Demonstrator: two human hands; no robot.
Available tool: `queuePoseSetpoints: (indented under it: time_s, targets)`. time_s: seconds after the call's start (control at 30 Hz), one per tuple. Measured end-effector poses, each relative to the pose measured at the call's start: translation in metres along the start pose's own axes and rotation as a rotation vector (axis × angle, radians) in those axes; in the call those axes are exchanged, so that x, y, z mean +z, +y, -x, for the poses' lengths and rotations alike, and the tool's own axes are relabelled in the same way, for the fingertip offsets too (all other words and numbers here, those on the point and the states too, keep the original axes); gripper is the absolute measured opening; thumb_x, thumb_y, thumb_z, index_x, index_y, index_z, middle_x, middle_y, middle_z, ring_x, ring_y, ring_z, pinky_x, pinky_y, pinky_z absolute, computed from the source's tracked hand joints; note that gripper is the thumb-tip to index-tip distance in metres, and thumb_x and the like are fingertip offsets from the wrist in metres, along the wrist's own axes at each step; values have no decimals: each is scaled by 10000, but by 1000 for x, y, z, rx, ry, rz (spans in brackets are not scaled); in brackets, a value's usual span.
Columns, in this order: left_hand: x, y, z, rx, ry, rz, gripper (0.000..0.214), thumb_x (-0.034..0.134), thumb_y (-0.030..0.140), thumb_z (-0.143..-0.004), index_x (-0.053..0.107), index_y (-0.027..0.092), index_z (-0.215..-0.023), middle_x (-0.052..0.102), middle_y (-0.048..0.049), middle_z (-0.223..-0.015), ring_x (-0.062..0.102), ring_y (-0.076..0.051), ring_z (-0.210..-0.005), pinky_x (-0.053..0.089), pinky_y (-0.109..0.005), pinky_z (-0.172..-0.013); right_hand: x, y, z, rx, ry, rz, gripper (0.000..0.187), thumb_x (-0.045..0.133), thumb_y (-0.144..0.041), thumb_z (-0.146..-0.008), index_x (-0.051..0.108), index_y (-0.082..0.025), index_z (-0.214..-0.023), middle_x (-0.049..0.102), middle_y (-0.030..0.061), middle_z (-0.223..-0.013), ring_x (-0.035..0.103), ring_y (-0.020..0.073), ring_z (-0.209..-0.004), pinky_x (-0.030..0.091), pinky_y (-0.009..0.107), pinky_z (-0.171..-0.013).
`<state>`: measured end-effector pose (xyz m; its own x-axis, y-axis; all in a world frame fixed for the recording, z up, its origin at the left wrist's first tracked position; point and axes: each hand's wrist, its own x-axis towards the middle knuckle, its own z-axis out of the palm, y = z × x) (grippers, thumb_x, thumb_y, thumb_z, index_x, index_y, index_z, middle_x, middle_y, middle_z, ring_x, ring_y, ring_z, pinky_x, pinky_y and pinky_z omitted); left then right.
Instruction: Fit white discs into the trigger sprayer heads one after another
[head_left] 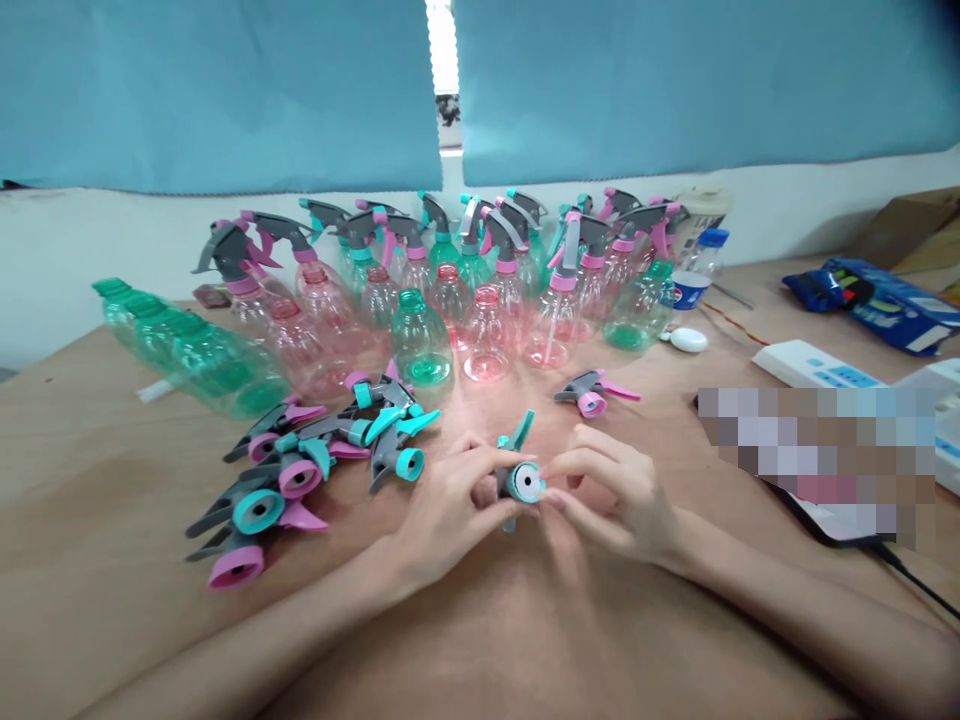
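Before me a grey and teal trigger spray head (527, 482) is turned so the inside of its teal collar faces me, showing a white disc with a dark central hole. My left hand (457, 490) grips it from the left between thumb and fingers. From the other side, the thumb and index finger of my right hand (615, 490) close on the collar's right edge. A grey and pink spray head (591, 398) lies just beyond my hands. To the left is a pile of loose spray heads with pink or teal collars (259, 510).
Pink and green clear bottles, such as a green bottle (421, 340), stand behind, many with spray heads on. Several green bottles (217, 360) lie at left. Rightward are a pixelated phone-like device (832, 535), a power strip (817, 365), a white case (688, 341) and a blue packet (885, 300).
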<state>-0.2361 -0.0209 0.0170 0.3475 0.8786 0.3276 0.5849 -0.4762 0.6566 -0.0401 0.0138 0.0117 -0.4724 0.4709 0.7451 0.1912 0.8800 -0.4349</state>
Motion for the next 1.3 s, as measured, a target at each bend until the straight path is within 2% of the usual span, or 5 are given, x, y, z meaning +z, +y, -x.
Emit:
queuePoseSetpoints:
  time_s: [0.17,0.4,0.6,0.97,1.3]
  targets:
    - [-1,1,-1,35,7,7,299,739,220,-743,651,225,-1029,695,2,-896,505,-180,-819,447,-301,-748,0,2,-1,22,-93,-12,138,527,-148,-796,566,-188,-922,552,31,-752,522,156,-681,451,289,-593]
    - [0,-2,-1,87,-14,-43,253,706,256,-778,644,196,-1017,669,0,-817,504,-174,-814,443,-290,-753,-1,6,-2,33,-214,-4,159,533,-139,-775,512,-173,-929,550,35,-781,504,151,-697,419,268,-602]
    - [4,-6,2,182,-40,-143,226,644,223,-830,618,155,-1044,651,-28,-759,518,-194,-842,459,-296,-736,-5,1,-6,-19,-324,133,125,497,-114,-754,507,-177,-862,553,23,-725,488,155,-668,392,266,-584]
    - [2,-6,3,166,-35,-161,290,623,271,-848,590,188,-1124,657,-24,-783,526,-197,-829,468,-310,-725,-10,1,-8,-41,-320,185,197,496,-137,-751,525,-176,-941,609,34,-757,545,174,-704,418,277,-596]
    - [2,-7,1,119,-46,-127,263,649,266,-827,606,210,-1080,674,-23,-940,526,-189,-871,471,-320,-774,-7,4,-5,-21,-313,154,281,487,-108,-775,576,-170,-1034,629,24,-741,562,159,-692,425,252,-554]
